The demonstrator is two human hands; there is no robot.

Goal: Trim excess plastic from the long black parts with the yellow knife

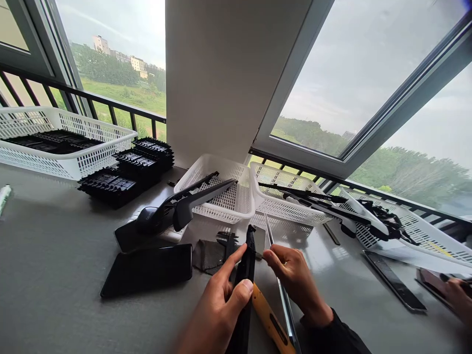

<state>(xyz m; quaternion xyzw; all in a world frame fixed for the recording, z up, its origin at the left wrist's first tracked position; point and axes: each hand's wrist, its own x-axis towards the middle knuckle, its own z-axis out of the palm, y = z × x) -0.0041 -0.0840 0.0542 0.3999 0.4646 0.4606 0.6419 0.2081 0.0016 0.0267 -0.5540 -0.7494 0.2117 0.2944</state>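
My left hand (228,300) is closed around a long black plastic part (245,268), its index finger stretched along the side and thumb on top. The part stands tilted, its narrow hooked end pointing away from me. Just to its right, my right hand (297,278) is closed in a pinch. A thin dark tip sticks out from those fingers toward the part's side; what it belongs to is hidden in the grip. Under my hands lie an orange-yellow handle (271,322) and a long shiny metal strip (283,295). Beyond is a dark caliper (228,238) beside a dark cloth (207,256).
A black phone-like slab (147,270) lies left, near black curved parts (184,204). White baskets (236,214) line the back, several holding black parts. Black ribbed trays (125,172) are stacked left. At right are another dark slab (396,282) and another person's hand (457,297).
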